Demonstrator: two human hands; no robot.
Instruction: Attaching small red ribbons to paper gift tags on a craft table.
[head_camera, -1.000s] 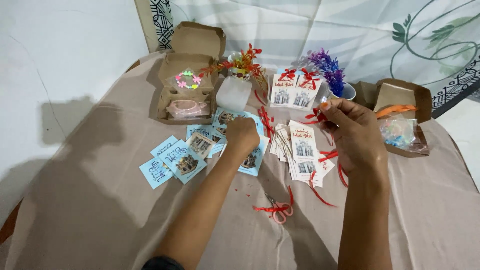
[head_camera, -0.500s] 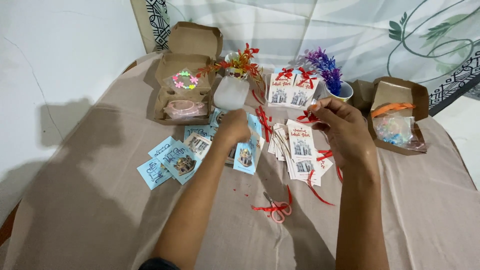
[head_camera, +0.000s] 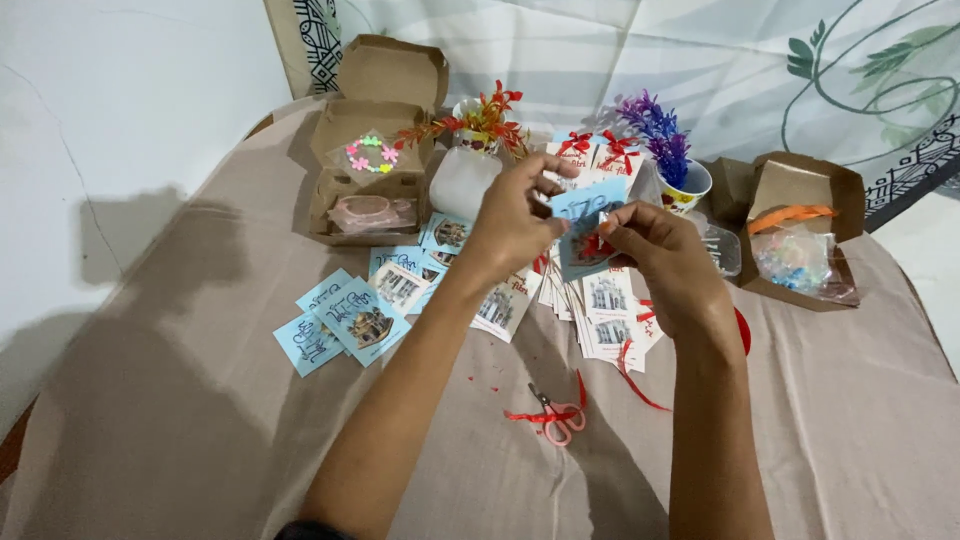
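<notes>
Above table, L hand (head_camera: 515, 225) & R hand (head_camera: 660, 255) pinch blue card (head_camera: 583, 225) w/ red ribbon.

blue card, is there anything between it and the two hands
Nothing visible. The left hand pinches the blue card at its top edge and the right hand grips its lower right side, both touching it directly, raised above the white cards on the table.
</notes>
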